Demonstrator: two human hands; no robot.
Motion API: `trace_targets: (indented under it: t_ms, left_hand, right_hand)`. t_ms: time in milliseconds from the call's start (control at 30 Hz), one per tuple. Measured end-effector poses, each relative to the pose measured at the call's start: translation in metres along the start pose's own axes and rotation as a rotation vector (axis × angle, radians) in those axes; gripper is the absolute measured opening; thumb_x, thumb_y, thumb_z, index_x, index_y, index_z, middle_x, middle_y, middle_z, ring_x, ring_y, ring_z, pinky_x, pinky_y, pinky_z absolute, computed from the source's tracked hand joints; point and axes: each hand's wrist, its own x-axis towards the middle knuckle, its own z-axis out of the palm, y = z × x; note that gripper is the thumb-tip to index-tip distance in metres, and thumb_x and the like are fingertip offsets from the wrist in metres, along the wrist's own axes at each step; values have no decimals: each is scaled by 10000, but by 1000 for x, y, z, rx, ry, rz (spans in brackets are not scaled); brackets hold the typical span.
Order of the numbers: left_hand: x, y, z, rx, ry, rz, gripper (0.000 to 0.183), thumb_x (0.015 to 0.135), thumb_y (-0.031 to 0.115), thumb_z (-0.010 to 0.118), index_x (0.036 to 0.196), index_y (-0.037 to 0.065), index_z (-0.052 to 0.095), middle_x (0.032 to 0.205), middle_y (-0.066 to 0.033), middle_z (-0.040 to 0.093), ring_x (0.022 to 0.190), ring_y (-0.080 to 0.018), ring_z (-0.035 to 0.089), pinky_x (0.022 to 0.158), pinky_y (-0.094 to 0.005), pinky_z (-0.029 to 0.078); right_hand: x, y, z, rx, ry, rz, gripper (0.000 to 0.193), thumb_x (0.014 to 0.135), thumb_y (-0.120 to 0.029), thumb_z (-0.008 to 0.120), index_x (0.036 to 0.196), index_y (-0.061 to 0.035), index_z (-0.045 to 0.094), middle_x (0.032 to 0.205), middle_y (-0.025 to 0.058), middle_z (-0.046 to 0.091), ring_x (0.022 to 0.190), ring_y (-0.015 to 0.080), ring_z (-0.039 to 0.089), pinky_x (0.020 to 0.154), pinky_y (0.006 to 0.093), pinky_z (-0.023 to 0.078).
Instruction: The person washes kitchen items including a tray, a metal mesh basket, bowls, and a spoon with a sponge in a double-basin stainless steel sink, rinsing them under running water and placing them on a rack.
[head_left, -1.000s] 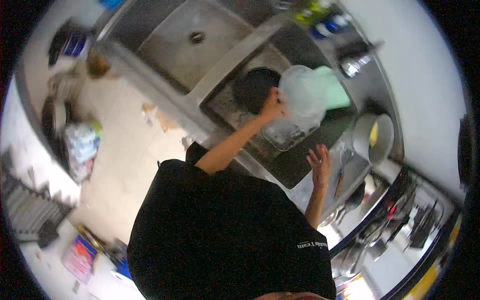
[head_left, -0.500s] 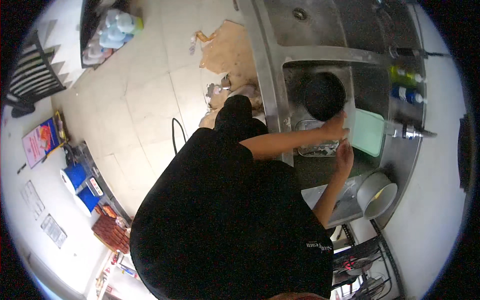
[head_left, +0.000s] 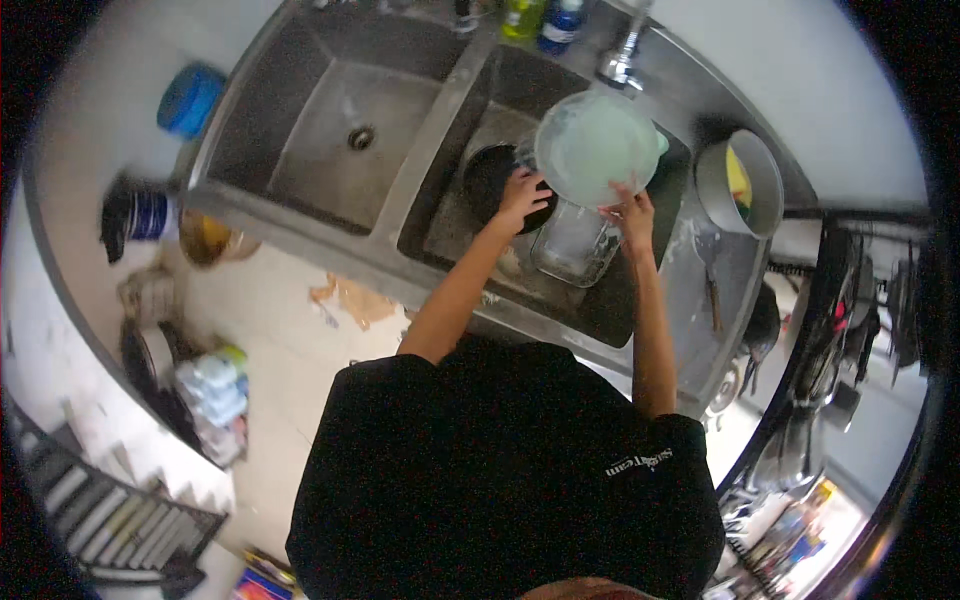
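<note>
In the right-hand basin of the sink (head_left: 420,200), my right hand (head_left: 630,218) grips the lower edge of a round, translucent whitish bowl or lid (head_left: 585,150), tilted up under the faucet (head_left: 618,66). My left hand (head_left: 520,203) is over a black round pan (head_left: 483,178), its fingers spread; whether they touch the pan I cannot tell. Below the translucent piece lies a clear rectangular dish (head_left: 575,248). A bit of pale green (head_left: 662,142) shows behind the translucent piece, most of it hidden.
A grey round pot (head_left: 715,190) with a yellow sponge (head_left: 738,175) stands on the right ledge, near a long-handled utensil (head_left: 712,285). Yellow-green and blue bottles (head_left: 560,25) line the back. The left basin (head_left: 345,145) has a drain. Utensils hang at far right.
My view has turned, so the sink now lies ahead. My hands, close together before, are apart. The translucent round piece is now raised in my right hand, in front of the pale green piece.
</note>
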Motion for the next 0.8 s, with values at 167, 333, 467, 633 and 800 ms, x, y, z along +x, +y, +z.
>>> trace_targets:
  t_ms: [167,333,467,633,800]
  left_hand:
    - [16,13,-24,10,9,146,436,746,171,571,1113,111,346,1081,-93,461,887,-244,534,693,-400,481]
    - [4,45,-13,183,-35,366,476,703,39,581,1094,121,324,1046,-87,462,908,-265,509,669,-426,508]
    - [-7,71,-15,384,41,432,545,667,-33,580,1101,109,281,1103,-143,419,916,-293,505,621,-412,530]
    - [15,69,-9,273,52,246,484,694,-14,519,1084,29,235,1032,-233,435,743,-281,573,546,-329,544]
    - [32,81,-18,190,88,60,482,725,77,542,1098,6,246,1006,-217,453,665,-305,590,538,-330,540]
  right_hand:
    - [0,8,10,137,-135,136,442,847,-294,430,1241,-127,321,1053,75,537,806,142,543,698,279,455]
    - [18,36,20,282,-191,282,453,832,-330,440,1229,-136,343,1104,63,500,765,142,522,681,282,443]
    - [43,48,55,228,-76,335,495,813,-385,448,1213,-109,355,1170,116,435,949,248,491,794,387,408]
    - [79,88,53,-606,112,-223,555,761,-433,505,1175,-80,396,1221,164,363,1125,333,319,957,444,214]
    - [27,11,49,-1052,-223,-502,440,762,-407,516,1072,-95,502,1162,136,430,1106,309,345,968,383,194]
